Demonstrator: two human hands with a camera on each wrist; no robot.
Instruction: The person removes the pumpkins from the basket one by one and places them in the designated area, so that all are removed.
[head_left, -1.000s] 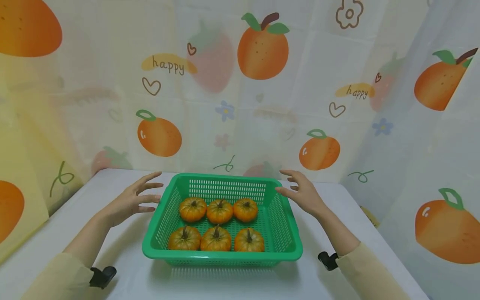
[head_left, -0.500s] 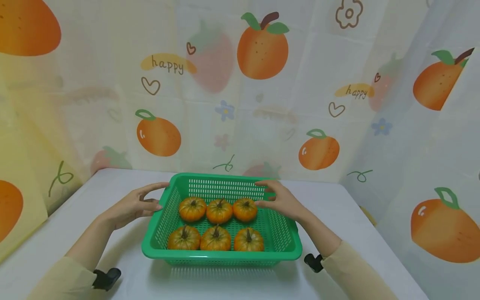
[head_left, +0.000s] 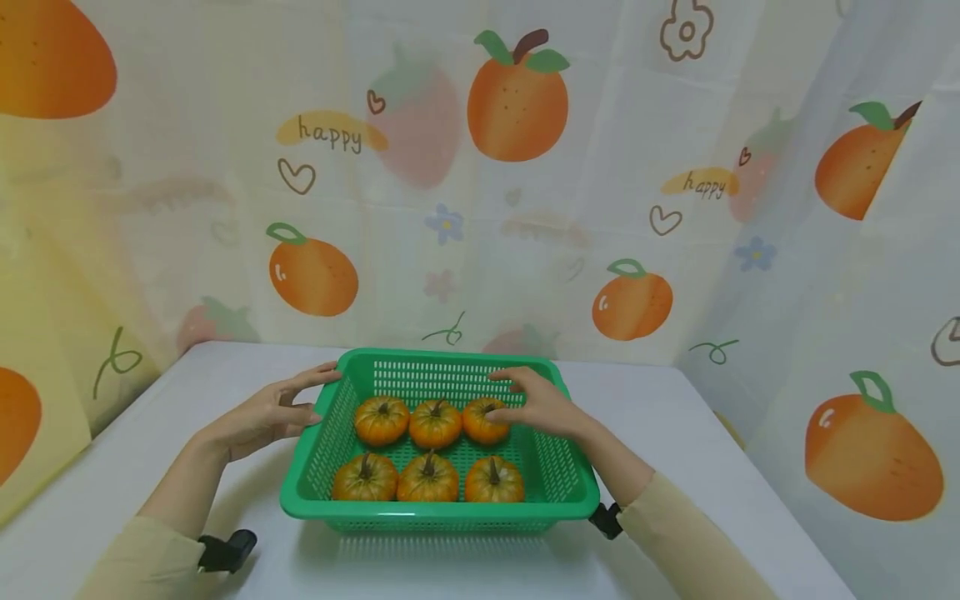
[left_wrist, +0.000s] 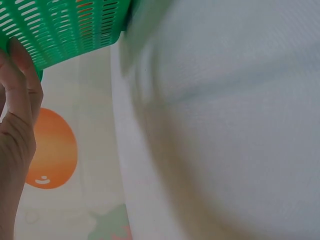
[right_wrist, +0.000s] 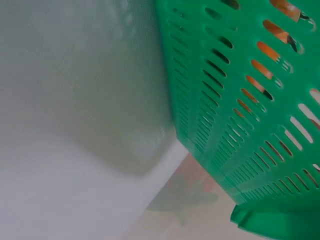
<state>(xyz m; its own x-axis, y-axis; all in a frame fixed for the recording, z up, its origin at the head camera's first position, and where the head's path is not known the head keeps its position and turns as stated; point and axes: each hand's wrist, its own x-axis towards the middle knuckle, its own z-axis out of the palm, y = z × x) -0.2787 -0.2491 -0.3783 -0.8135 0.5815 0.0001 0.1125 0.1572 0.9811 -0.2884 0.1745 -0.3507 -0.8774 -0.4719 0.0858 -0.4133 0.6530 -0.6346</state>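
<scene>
A green slotted basket [head_left: 442, 511] holds small orange pumpkins in two rows of three. My left hand [head_left: 258, 418] is at its left rim, fingertips and thumb touching the edge, fingers loosely bent. In the left wrist view that hand [left_wrist: 19, 112] has a fingertip against the basket's slotted wall [left_wrist: 67, 32]. Over the basket's right part hovers my right hand [head_left: 546, 406], thumb and fingers apart, its thumb tip in front of the back right pumpkin [head_left: 480, 427]; contact cannot be told. The right wrist view has the basket's outer wall [right_wrist: 210, 95], orange behind the slots.
The basket stands on a white-covered table [head_left: 675, 467]. Behind it hangs a pale curtain [head_left: 517, 275] printed with oranges and strawberries, and it continues along the right side. Black wrist devices sit at both cuffs.
My right hand has moved left from beyond the right rim to above the basket's inside. The left hand has moved in to touch the left rim. The pumpkins have stayed in place.
</scene>
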